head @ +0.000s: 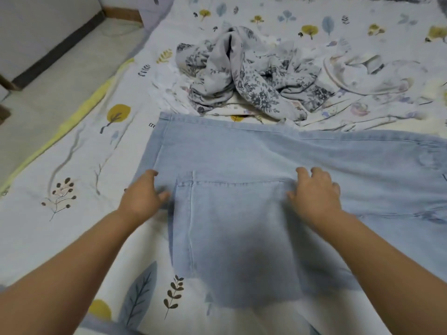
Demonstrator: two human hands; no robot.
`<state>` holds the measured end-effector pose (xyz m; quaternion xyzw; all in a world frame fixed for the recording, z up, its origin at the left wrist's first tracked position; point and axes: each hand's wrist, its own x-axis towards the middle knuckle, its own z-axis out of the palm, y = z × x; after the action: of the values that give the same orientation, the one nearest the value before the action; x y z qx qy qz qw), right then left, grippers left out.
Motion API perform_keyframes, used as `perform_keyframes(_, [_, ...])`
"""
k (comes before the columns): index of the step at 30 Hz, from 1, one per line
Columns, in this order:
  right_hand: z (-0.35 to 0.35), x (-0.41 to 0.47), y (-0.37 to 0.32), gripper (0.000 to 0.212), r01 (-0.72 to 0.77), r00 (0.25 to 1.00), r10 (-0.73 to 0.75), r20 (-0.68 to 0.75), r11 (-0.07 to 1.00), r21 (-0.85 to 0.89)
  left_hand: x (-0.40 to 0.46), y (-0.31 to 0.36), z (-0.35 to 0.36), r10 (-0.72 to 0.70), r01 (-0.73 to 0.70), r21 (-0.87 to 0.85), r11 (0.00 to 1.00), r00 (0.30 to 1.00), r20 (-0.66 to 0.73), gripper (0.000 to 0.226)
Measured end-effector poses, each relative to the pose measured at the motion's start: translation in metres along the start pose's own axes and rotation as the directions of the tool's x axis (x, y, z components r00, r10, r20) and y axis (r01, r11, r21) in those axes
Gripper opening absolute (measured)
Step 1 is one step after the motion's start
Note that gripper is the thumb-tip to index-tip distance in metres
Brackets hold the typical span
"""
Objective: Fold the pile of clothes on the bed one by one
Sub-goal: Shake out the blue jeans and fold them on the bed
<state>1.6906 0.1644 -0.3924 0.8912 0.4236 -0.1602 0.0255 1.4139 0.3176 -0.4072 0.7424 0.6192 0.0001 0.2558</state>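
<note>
A pair of light blue jeans (pixel 242 153) lies flat across the bed in front of me, one leg folded toward me with its hem near the middle. My left hand (pixel 141 197) holds the left edge of the folded leg, thumb and fingers pinching the denim. My right hand (pixel 316 192) rests on the right end of the hem, its fingers curled into the fabric. Behind the jeans sits a crumpled pile with a grey floral garment (pixel 242 76) and a pale printed garment (pixel 367 73).
The bed has a white sheet (pixel 79 165) printed with leaves and yellow trees. Its left edge with a yellow border (pixel 72 117) drops to a pale floor, where a dark skirting board runs along the wall.
</note>
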Motion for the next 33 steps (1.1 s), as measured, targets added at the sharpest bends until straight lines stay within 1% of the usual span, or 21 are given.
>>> perform_keyframes(2, [0.024, -0.011, -0.011, 0.055, 0.065, 0.998, -0.065, 0.0, 0.995, -0.082, -0.008, -0.013, 0.028, -0.137, 0.141, -0.112, 0.984, 0.99, 0.039, 0.053])
perform_keyframes(4, [0.049, -0.027, -0.024, 0.058, 0.161, 0.986, -0.156, 0.058, 0.982, -0.098, -0.017, -0.019, 0.052, -0.22, 0.231, -0.109, 0.967, 0.97, 0.101, 0.042])
perform_keyframes(6, [0.07, -0.044, -0.037, 0.06, 0.238, 0.962, -0.228, 0.152, 0.97, -0.051, -0.026, -0.019, 0.068, -0.238, 0.255, -0.082, 0.964, 0.957, 0.168, 0.035])
perform_keyframes(7, [0.079, -0.051, -0.043, 0.063, 0.256, 0.947, -0.247, 0.208, 0.966, -0.019, -0.029, -0.017, 0.074, -0.25, 0.274, -0.106, 0.956, 0.949, 0.192, 0.031])
perform_keyframes(10, [0.099, -0.064, -0.056, 0.07, 0.243, 0.912, -0.232, 0.34, 0.97, 0.009, -0.036, -0.011, 0.085, -0.242, 0.315, -0.309, 0.897, 0.937, 0.251, 0.018])
perform_keyframes(11, [0.101, -0.065, -0.059, 0.071, 0.229, 0.905, -0.215, 0.368, 0.973, 0.007, -0.039, -0.009, 0.085, -0.221, 0.298, -0.36, 0.884, 0.946, 0.239, 0.016])
perform_keyframes(13, [0.101, -0.066, -0.064, 0.07, 0.206, 0.899, -0.196, 0.392, 0.978, 0.018, -0.043, -0.012, 0.077, -0.195, 0.247, -0.432, 0.868, 0.968, 0.161, 0.017])
perform_keyframes(15, [0.097, -0.067, -0.071, 0.066, 0.212, 0.905, -0.222, 0.362, 0.975, 0.067, -0.04, -0.022, 0.058, -0.177, 0.175, -0.442, 0.88, 0.984, 0.038, 0.019])
perform_keyframes(17, [0.092, -0.068, -0.078, 0.062, 0.261, 0.914, -0.284, 0.289, 0.958, 0.117, -0.032, -0.038, 0.035, -0.124, 0.088, -0.357, 0.93, 0.989, -0.08, 0.016])
perform_keyframes(19, [0.088, -0.068, -0.084, 0.058, 0.318, 0.913, -0.338, 0.231, 0.941, 0.12, -0.024, -0.054, 0.019, -0.116, 0.083, -0.269, 0.959, 0.987, -0.109, 0.01])
perform_keyframes(20, [0.088, -0.067, -0.086, 0.054, 0.33, 0.907, -0.348, 0.237, 0.937, 0.114, -0.021, -0.06, 0.017, -0.155, 0.127, -0.264, 0.956, 0.984, -0.09, 0.008])
perform_keyframes(21, [0.088, -0.067, -0.088, 0.052, 0.327, 0.9, -0.343, 0.267, 0.939, 0.103, -0.021, -0.064, 0.018, -0.229, 0.209, -0.291, 0.933, 0.973, -0.034, 0.011])
perform_keyframes(23, [0.09, -0.066, -0.09, 0.05, 0.298, 0.89, -0.302, 0.341, 0.952, 0.064, -0.03, -0.068, 0.023, -0.343, 0.38, -0.396, 0.836, 0.925, 0.163, 0.029])
perform_keyframes(24, [0.09, -0.064, -0.089, 0.049, 0.281, 0.894, -0.279, 0.352, 0.959, 0.047, -0.037, -0.07, 0.025, -0.347, 0.432, -0.414, 0.801, 0.899, 0.266, 0.036])
perform_keyframes(25, [0.091, -0.062, -0.089, 0.048, 0.262, 0.904, -0.26, 0.34, 0.964, 0.038, -0.045, -0.073, 0.028, -0.322, 0.458, -0.421, 0.783, 0.878, 0.355, 0.037])
perform_keyframes(26, [0.091, -0.059, -0.088, 0.046, 0.245, 0.919, -0.244, 0.309, 0.969, 0.038, -0.053, -0.077, 0.03, -0.283, 0.461, -0.433, 0.775, 0.865, 0.414, 0.031])
perform_keyframes(27, [0.091, -0.055, -0.087, 0.045, 0.227, 0.937, -0.23, 0.262, 0.973, 0.039, -0.06, -0.081, 0.031, -0.243, 0.445, -0.451, 0.773, 0.866, 0.438, 0.022])
perform_keyframes(28, [0.091, -0.05, -0.086, 0.046, 0.214, 0.956, -0.217, 0.199, 0.976, 0.038, -0.067, -0.086, 0.032, -0.204, 0.413, -0.472, 0.778, 0.878, 0.432, 0.015])
perform_keyframes(31, [0.086, -0.023, -0.087, 0.048, 0.21, 0.978, -0.21, -0.014, 0.978, 0.014, -0.081, -0.098, 0.029, -0.115, 0.306, -0.497, 0.812, 0.919, 0.377, 0.013])
perform_keyframes(32, [0.084, -0.01, -0.088, 0.049, 0.22, 0.974, -0.22, -0.057, 0.975, -0.007, -0.083, -0.101, 0.026, -0.095, 0.266, -0.471, 0.841, 0.93, 0.355, 0.011])
perform_keyframes(33, [0.082, 0.004, -0.089, 0.05, 0.228, 0.971, -0.23, -0.064, 0.973, -0.035, -0.084, -0.106, 0.023, -0.077, 0.232, -0.435, 0.87, 0.935, 0.346, 0.01])
